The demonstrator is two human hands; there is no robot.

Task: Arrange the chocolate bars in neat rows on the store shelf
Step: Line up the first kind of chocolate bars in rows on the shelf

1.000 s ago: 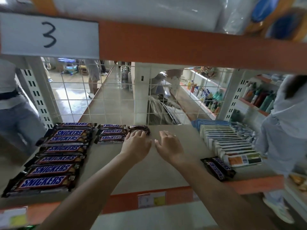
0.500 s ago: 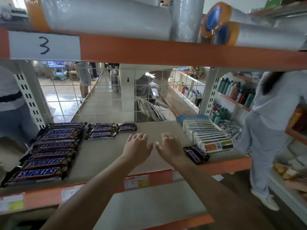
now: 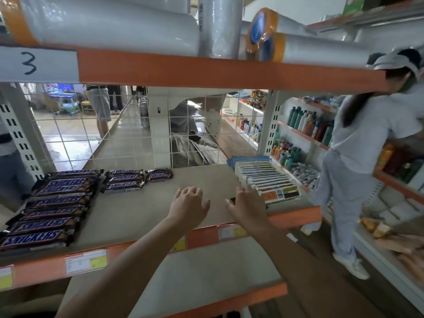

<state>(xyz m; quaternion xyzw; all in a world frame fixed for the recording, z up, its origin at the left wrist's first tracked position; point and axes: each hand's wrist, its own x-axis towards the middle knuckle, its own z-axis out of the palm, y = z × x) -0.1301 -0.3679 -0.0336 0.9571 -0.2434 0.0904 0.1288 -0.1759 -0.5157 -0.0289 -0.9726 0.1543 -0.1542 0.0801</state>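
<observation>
Several large Snickers bars [image 3: 46,214] lie in a column down the left side of the beige shelf [image 3: 137,210]. Beside them at the back sits a short stack of smaller bars [image 3: 124,180], then a small pile [image 3: 159,175] to its right. My left hand [image 3: 189,205] hovers over the bare middle of the shelf with spread fingers and holds nothing. My right hand [image 3: 246,207] reaches with straight fingers over the loose dark bars [image 3: 232,200] near the front right edge. It hides them almost fully, and I cannot tell if it touches them.
A row of flat boxes [image 3: 266,177] stands at the shelf's right. A wire grid [image 3: 114,134] closes the back. The orange beam [image 3: 206,70] of the upper shelf, loaded with white rolls, hangs overhead. A person [image 3: 358,145] stands in the aisle to the right. A lower shelf [image 3: 206,267] juts out below.
Both hands drew back from the bars at the rear and moved toward the front right. My right hand now covers the loose bars, which lay in plain sight before.
</observation>
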